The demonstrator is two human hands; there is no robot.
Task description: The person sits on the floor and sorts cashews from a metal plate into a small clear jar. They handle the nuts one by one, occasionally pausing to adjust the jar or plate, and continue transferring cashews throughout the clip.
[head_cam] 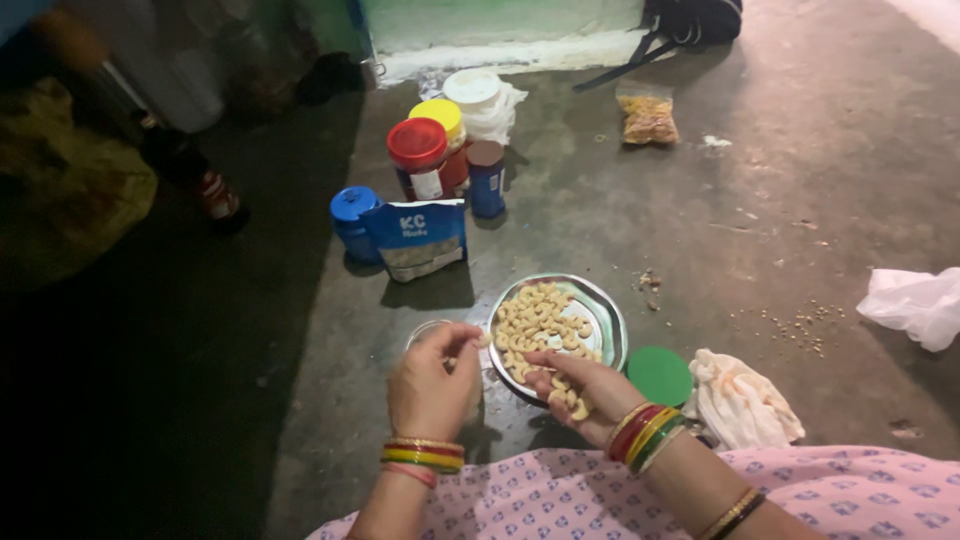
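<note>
A round steel plate (607, 310) lies on the grey floor, with several pale cashew nuts (535, 322) spread across it. My right hand (585, 388) rests at the plate's near edge, palm up, cupping a few cashews. My left hand (432, 380) hovers left of the plate over a small clear jar (423, 329), pinching one cashew between its fingertips. Both wrists wear coloured bangles.
A green lid (659, 375) and a crumpled white cloth (742, 402) lie right of the plate. Behind stand a blue pouch (418, 238), a blue jar (351, 221), red-lidded (420, 156) and yellow-lidded (441, 115) jars, and a brown-capped bottle (487, 177). A snack bag (648, 115) and a white bag (915, 303) lie farther off.
</note>
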